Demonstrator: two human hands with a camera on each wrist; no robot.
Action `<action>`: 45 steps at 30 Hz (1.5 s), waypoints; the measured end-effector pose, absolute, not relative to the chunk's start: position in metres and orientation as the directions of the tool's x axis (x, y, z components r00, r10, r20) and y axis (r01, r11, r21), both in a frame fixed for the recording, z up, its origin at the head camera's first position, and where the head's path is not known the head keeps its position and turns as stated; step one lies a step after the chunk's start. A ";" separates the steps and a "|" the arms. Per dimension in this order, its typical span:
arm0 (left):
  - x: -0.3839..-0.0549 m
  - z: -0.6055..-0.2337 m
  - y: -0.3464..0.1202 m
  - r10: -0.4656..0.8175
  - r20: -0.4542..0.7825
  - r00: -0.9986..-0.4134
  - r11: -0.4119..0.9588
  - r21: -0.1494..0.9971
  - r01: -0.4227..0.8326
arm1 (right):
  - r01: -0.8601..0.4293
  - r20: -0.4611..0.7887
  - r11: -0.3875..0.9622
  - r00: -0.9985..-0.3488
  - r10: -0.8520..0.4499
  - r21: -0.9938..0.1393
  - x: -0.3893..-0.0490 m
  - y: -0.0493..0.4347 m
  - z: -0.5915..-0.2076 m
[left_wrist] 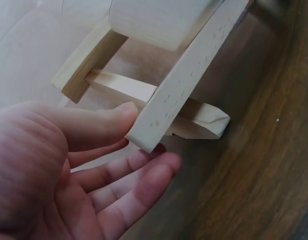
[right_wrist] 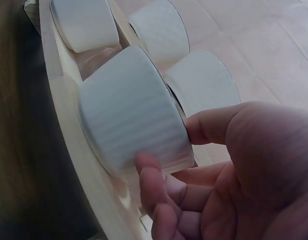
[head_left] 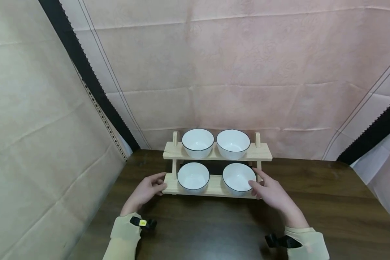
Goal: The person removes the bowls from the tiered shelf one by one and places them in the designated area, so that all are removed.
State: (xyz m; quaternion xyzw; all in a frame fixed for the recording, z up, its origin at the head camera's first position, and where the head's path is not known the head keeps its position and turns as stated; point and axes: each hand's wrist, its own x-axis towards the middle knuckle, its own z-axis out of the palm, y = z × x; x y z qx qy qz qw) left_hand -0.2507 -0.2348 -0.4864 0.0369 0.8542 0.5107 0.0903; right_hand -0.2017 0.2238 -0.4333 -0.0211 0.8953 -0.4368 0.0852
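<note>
A two-tier wooden rack [head_left: 216,179] carries white dark-rimmed bowls, two on each tier. At the left end of its lower board, my left hand [head_left: 147,189] pinches the wood; in the left wrist view, the thumb lies against the board end [left_wrist: 152,135] and fingertips curl beneath it. My right hand [head_left: 273,193] grips the lower right bowl [head_left: 238,177] at its right side. Close up, that bowl [right_wrist: 136,112] has the thumb at its rim and fingers along its ribbed wall. The lower left bowl [head_left: 193,176] sits beside it, untouched.
On the upper board [head_left: 211,157] stand a left bowl [head_left: 198,142] and a right bowl [head_left: 233,143], between short wooden uprights. The rack rests on a dark wood table [head_left: 201,227] near its back edge. Pale cloth [head_left: 247,72] hangs behind, and more at both sides.
</note>
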 end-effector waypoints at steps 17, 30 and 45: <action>-0.253 -0.489 -0.242 0.227 -0.140 -0.964 0.472 0.882 -0.017 | 0.088 -0.159 0.521 -0.983 -0.094 -0.849 -0.201 0.220 -0.437; -0.255 -0.492 -0.244 0.244 -0.132 -0.961 0.445 0.896 -0.011 | 0.085 -0.148 0.500 -0.985 -0.087 -0.862 -0.200 0.218 -0.435; -0.254 -0.493 -0.245 0.246 -0.131 -0.960 0.444 0.896 -0.009 | 0.083 -0.140 0.509 -0.987 -0.076 -0.857 -0.200 0.218 -0.432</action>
